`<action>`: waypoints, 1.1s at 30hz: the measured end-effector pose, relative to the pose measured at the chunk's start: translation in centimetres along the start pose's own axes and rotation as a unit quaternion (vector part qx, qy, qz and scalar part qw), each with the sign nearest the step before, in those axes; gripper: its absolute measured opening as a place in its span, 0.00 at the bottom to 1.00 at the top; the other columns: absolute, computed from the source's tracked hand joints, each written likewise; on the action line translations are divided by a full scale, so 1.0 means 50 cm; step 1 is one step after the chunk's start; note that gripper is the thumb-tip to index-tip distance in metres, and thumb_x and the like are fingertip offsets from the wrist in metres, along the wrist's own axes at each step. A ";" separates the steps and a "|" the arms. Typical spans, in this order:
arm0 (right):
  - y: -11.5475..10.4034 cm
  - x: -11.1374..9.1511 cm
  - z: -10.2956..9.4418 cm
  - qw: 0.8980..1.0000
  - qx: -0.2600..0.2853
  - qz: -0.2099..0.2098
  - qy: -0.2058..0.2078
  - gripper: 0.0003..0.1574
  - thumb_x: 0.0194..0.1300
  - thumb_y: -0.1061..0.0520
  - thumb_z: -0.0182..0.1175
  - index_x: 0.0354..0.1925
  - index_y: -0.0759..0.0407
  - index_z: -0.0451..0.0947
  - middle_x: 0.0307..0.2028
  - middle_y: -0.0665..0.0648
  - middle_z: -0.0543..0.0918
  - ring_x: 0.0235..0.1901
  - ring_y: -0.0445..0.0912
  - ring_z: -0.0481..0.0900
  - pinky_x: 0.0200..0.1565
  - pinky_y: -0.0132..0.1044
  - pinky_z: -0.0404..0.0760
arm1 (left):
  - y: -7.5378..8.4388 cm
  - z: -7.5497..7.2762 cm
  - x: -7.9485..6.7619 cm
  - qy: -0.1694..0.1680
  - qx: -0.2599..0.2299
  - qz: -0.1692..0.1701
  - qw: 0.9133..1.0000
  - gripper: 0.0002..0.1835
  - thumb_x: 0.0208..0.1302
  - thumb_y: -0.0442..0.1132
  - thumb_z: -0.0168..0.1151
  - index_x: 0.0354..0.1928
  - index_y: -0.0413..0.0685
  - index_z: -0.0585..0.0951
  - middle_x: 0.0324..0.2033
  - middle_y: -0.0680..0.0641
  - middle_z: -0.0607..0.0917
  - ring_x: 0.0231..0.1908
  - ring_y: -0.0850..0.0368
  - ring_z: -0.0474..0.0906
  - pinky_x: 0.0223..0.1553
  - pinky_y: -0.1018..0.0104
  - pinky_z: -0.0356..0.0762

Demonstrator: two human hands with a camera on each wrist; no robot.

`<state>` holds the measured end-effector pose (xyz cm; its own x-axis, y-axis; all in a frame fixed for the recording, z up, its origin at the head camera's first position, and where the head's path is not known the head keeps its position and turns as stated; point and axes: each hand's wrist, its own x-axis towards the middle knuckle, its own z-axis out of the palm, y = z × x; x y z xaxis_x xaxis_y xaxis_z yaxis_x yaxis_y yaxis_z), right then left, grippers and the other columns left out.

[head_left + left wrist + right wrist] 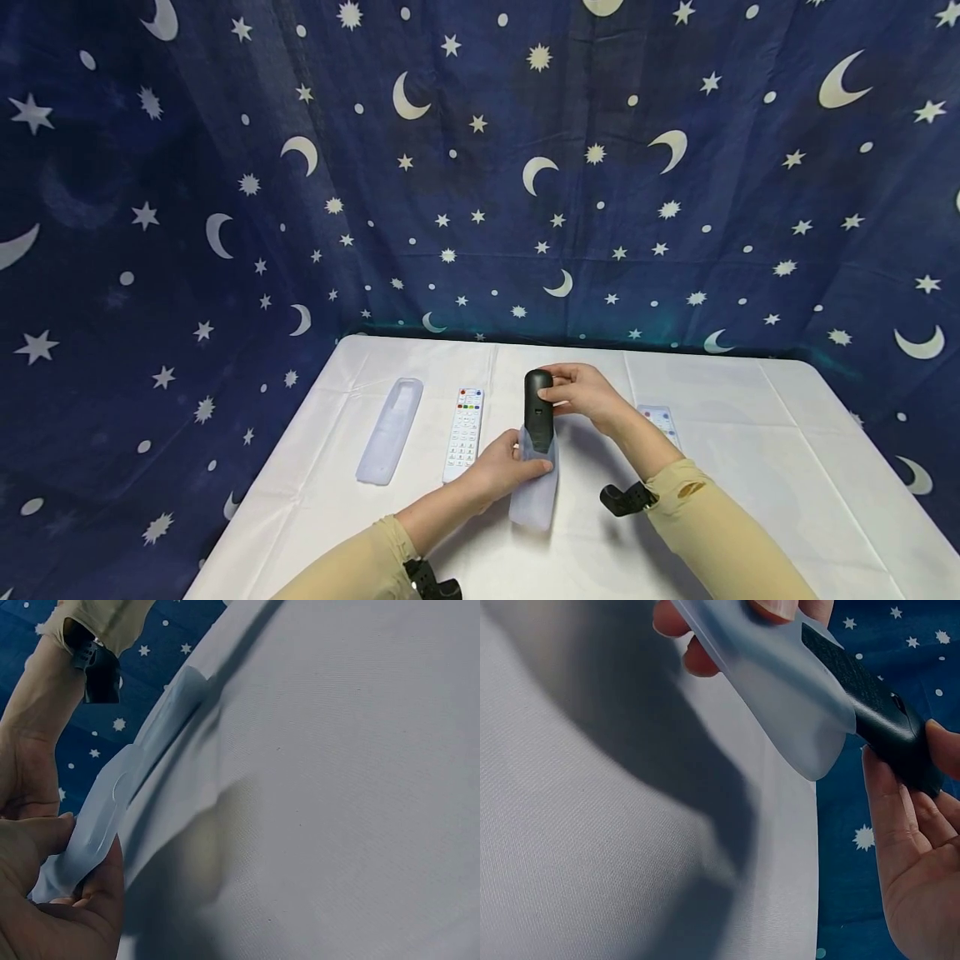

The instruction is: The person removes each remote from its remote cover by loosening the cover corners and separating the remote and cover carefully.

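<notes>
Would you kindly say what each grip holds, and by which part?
Left grip: translucent cover, toward its open end. Right grip: black remote, by its protruding end.

A white remote control (463, 433) lies face up on the table (787, 500), its keys in neat rows, with red and blue ones at the top corners and a coloured row beneath. To its left, well apart, a translucent pale cover (390, 432) lies at a slant. Toward the right side is another white remote control (660, 422), partly hidden. White cloth (300, 533) with crease lines covers the table, whose far corners are rounded. Behind and to the left hangs a dark blue curtain (480, 275) printed with pale moons, stars and dots.
</notes>
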<state>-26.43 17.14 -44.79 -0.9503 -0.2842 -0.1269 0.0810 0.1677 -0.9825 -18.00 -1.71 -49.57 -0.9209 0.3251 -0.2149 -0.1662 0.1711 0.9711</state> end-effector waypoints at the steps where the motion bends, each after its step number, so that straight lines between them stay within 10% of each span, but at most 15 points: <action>1: 0.001 0.000 0.000 1.000 0.000 0.000 0.001 0.32 0.66 0.66 0.66 0.65 0.74 0.71 0.54 0.70 0.82 0.45 0.49 0.85 0.45 0.47 0.87 | 0.000 0.000 0.000 0.000 0.002 0.000 1.000 0.23 0.62 0.34 0.72 0.53 0.36 0.72 0.39 0.42 0.86 0.39 0.50 0.85 0.39 0.56 0.84; 33: -0.006 -0.005 -0.002 1.000 0.014 -0.011 -0.004 0.35 0.68 0.64 0.66 0.69 0.72 0.69 0.56 0.69 0.80 0.46 0.50 0.84 0.47 0.46 0.86 | -0.007 -0.013 0.000 -0.032 -0.076 -0.025 0.996 0.24 0.62 0.35 0.71 0.55 0.33 0.71 0.44 0.42 0.86 0.46 0.50 0.84 0.50 0.54 0.83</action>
<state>-26.24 17.28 -44.43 -0.9496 -0.2952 -0.1055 0.0678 0.1351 -0.9885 -18.18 -2.39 -49.84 -0.8863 0.3793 -0.2657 -0.2679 0.0480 0.9622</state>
